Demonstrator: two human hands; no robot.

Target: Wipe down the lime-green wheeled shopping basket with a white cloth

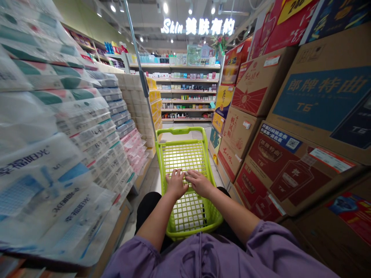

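Note:
A lime-green plastic shopping basket point(187, 210) with lattice sides stands close in front of my body, between my knees. My left hand point(176, 184) is over the middle of it, fingers pointing forward and slightly apart. My right hand point(199, 182) lies beside it with fingers stretched toward the left, tips close to my left hand. Nothing shows in either hand. I cannot tell whether they touch the lattice. A grey metal pole point(136, 34) with a dark joint rises from the basket's far left corner.
Stacked plastic-wrapped tissue packs point(87, 112) line the left side. Cardboard drink cartons point(315, 88) are piled high on the right. Ahead are shelves point(188, 80) of small boxes and bottles under a lit sign point(199, 26). A narrow tiled floor point(150, 173) runs between the stacks.

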